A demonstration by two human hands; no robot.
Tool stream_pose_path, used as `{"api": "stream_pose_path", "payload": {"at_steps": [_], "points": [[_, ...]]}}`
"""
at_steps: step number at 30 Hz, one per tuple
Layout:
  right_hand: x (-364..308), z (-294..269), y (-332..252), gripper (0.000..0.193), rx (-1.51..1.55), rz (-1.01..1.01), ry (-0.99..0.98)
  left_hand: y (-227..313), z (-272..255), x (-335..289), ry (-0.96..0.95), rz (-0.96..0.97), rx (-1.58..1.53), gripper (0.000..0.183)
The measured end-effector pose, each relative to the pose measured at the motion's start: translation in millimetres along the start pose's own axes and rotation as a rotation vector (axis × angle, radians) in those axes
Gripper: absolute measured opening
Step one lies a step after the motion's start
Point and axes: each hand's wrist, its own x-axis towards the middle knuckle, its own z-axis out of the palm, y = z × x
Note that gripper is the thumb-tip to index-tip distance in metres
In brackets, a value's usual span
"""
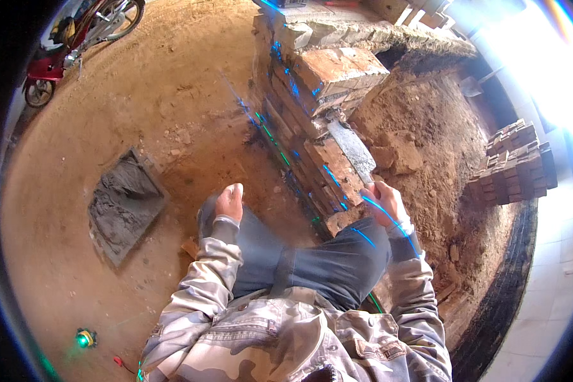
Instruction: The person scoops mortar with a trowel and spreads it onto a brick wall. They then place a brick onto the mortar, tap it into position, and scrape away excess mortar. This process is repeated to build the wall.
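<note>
Right hand (383, 200) grips trowel (353, 149) over brick wall (328, 169).

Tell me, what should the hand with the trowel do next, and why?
Probably draw the trowel along the brick wall top. The right hand holds it flat on the top bricks, while the mortar pile lies far off on the ground.

Red-orange bricks (337, 67) were streaked with blue and green light. A grey trowel (353, 149), grey mortar (124, 204), a camouflage-patterned jacket (267, 337), dark blue trousers (312, 261) and tan earth (172, 76) were seen.
</note>
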Motion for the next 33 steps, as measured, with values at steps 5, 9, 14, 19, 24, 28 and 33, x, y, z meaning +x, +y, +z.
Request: {"api": "stream_pose_path", "payload": {"at_steps": [5,9,14,19,24,28,33], "points": [[30,-12,-16,0.039,-0.121,-0.051,-0.028,-10,-2,2,0.022,0.034,-0.040,0.051],[44,-12,-15,0.038,-0.162,0.025,-0.004,-9,-3,1,0.021,0.030,-0.102,0.052],[33,-4,-31,0.034,-0.259,0.072,0.051,-11,-1,-1,0.050,0.030,-0.138,0.050],[26,-8,-33,0.030,-0.191,0.034,0.093,-23,6,3,0.064,0.057,-0.185,0.045],[20,-17,-31,0.034,-0.104,0.072,0.055,-18,5,4,0.033,0.013,-0.102,0.045],[17,-12,-37,0.035,-0.140,-0.064,-0.061,-18,7,4,0.038,-0.004,-0.186,0.046],[14,4,-44,0.033,-0.023,-0.050,0.018,-18,7,5,0.087,0.044,-0.153,0.043]]}}
